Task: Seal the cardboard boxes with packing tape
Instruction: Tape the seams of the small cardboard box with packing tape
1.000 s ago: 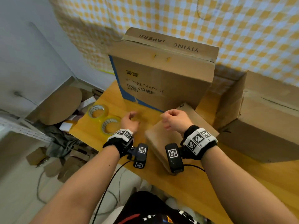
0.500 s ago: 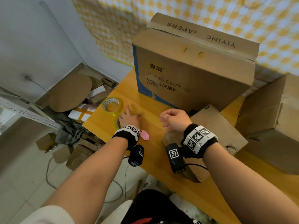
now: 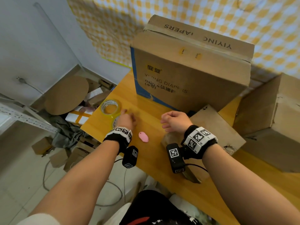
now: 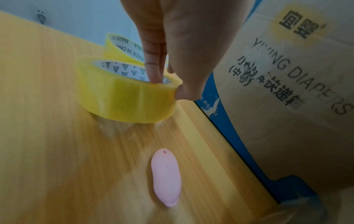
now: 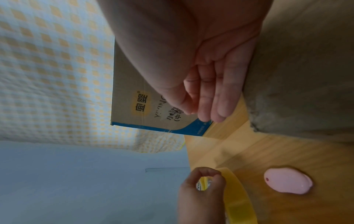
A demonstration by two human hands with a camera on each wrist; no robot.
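- We see the left hand [image 3: 125, 119] down on the near roll of yellow packing tape [image 4: 124, 94], which lies flat on the wooden table [image 3: 154, 159] near its left edge.
- In the left wrist view two fingers [image 4: 153, 60] reach into the roll's core while the thumb [image 4: 184, 92] presses its outer wall, so we read the roll as pinched between them.
- A second tape roll [image 3: 110, 106] lies just beyond the first, farther left, its core printed "MADE IN CHINA".
- The right hand [image 3: 176, 120] hovers above the table, fingers loosely bent and holding nothing; its wrist is above the near left corner of a small flat cardboard box [image 3: 217, 127].
- A small pink oval cutter [image 3: 143, 137] lies on the table between the two wrists, apart from both hands.
- At the far side stands a tall diaper carton [image 3: 191, 75], printed "YIYING DIAPERS", with tape along its top seam.
- To the right we see a plain brown carton [image 3: 276, 120], close beside the small box.
- Past the table's left edge, cardboard scraps [image 3: 68, 95] lie on the floor.
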